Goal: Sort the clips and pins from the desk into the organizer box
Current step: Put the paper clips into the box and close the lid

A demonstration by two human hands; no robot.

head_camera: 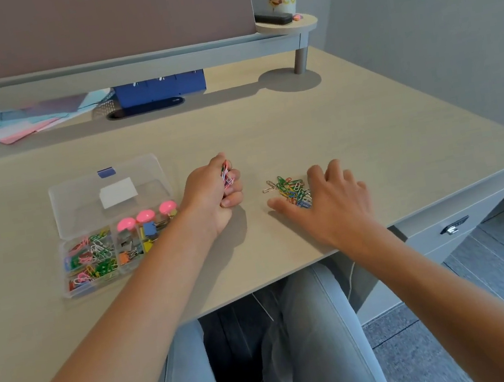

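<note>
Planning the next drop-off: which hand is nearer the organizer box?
Left. The left hand grips paper clips just right of the organizer box; the right hand lies farther right, on the loose clip pile.

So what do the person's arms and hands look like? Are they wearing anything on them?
Both arms are bare as far as the picture shows: no sleeves. The left hand and the right hand have no gloves, and I can see no rings, watch or bracelets. Lower down, the person's legs are in light grey-blue trousers.
</note>
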